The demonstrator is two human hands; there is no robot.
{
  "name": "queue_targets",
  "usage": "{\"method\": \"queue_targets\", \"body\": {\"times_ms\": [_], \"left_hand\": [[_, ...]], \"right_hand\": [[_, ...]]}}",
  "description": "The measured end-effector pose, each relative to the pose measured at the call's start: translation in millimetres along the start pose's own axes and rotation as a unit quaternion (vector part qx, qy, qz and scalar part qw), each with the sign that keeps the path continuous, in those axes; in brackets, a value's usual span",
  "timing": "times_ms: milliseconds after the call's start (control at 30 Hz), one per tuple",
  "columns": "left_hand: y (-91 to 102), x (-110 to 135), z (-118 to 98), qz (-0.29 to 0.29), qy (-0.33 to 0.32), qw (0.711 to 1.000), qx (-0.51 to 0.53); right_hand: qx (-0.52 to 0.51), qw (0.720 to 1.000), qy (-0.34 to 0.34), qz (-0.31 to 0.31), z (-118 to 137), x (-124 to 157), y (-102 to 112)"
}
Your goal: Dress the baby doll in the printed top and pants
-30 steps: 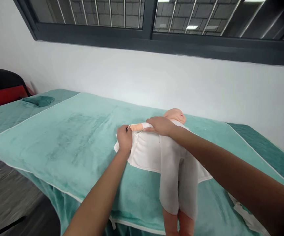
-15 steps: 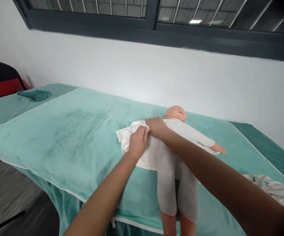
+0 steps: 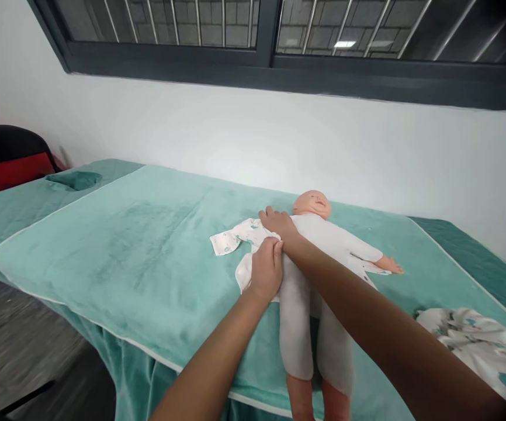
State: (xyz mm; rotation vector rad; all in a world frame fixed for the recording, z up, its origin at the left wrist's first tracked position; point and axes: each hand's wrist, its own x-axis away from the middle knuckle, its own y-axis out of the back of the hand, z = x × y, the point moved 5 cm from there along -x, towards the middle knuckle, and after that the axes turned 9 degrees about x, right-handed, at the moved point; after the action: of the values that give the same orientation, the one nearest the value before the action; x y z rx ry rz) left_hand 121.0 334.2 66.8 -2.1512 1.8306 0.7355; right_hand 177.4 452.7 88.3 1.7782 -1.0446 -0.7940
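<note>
A baby doll (image 3: 314,237) in a white bodysuit lies on its back, with its head by the wall and its legs toward me. A white baby shirt (image 3: 253,229) with small printed figures lies partly under the doll, one sleeve spread out to the left. My left hand (image 3: 267,268) is closed on the shirt's edge at the doll's side. Reaching across the doll's body, my right hand (image 3: 279,224) has bent fingers on the shirt near the shoulder. The doll's arm on that side is hidden by my hands and the cloth.
A green plush cover (image 3: 117,245) spreads over the bed beneath the doll. Crumpled printed baby clothing (image 3: 472,333) lies at the right, near my forearm. Behind are a white wall (image 3: 218,128) and a barred window. A black and red chair (image 3: 11,158) stands at the far left.
My left hand has moved right and slightly down with the shirt's edge, drawing it closer to the doll. The sleeve lies more spread out. My right hand stays near the shoulder.
</note>
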Motion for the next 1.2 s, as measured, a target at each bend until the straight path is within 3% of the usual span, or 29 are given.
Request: {"method": "queue_targets", "body": {"times_ms": [200,300,333,400,467,533,567,667,800,900,1000,1067,1200], "left_hand": [[1.6,-2.4,5.0,-0.028,0.045,0.996,0.076],[9.3,-5.6,9.1,-0.082,0.044,0.994,0.055],[11.1,-6.3,10.0,-0.097,0.037,0.993,0.052],[11.6,-7.6,11.7,-0.108,0.026,0.992,0.058],[8.7,-8.8,13.5,-0.096,0.025,0.993,0.069],[5.3,-9.6,15.3,-0.085,0.028,0.994,0.068],[3.9,-9.7,16.0,-0.081,0.028,0.994,0.065],[1.4,-9.7,17.8,-0.076,0.028,0.995,0.063],[-1.4,-13.7,16.6,-0.068,0.043,0.994,0.071],[-6.7,-24.9,10.3,-0.059,0.054,0.995,0.062],[-14.3,-43.1,6.6,-0.070,0.108,0.990,0.058],[-19.9,-58.2,3.0,-0.074,0.134,0.986,0.064],[-25.8,-89.1,-14.8,-0.045,0.126,0.988,0.082]], "right_hand": [[-0.037,0.999,0.012,-0.012,-0.4,9.5,12.2],[-0.104,0.991,-0.008,-0.080,-18.2,38.6,28.3],[-0.167,0.976,-0.038,-0.135,-31.8,53.7,32.9],[-0.278,0.916,-0.150,-0.248,-69.7,91.5,29.9],[-0.313,0.847,-0.313,-0.294,-108.7,133.3,5.8],[-0.353,0.805,-0.422,-0.220,-131.9,163.5,-32.6],[-0.372,0.800,-0.437,-0.173,-136.5,172.2,-50.2],[-0.395,0.792,-0.444,-0.137,-139.3,182.0,-78.0],[-0.455,0.764,-0.431,-0.153,-140.1,171.6,-80.3],[-0.544,0.724,-0.396,-0.152,-140.9,163.8,-79.4],[-0.630,0.675,-0.356,-0.145,-136.4,161.0,-80.5],[-0.691,0.640,-0.310,-0.130,-128.3,159.0,-80.3],[-0.782,0.588,-0.196,-0.070,-106.3,155.3,-73.0]]}}
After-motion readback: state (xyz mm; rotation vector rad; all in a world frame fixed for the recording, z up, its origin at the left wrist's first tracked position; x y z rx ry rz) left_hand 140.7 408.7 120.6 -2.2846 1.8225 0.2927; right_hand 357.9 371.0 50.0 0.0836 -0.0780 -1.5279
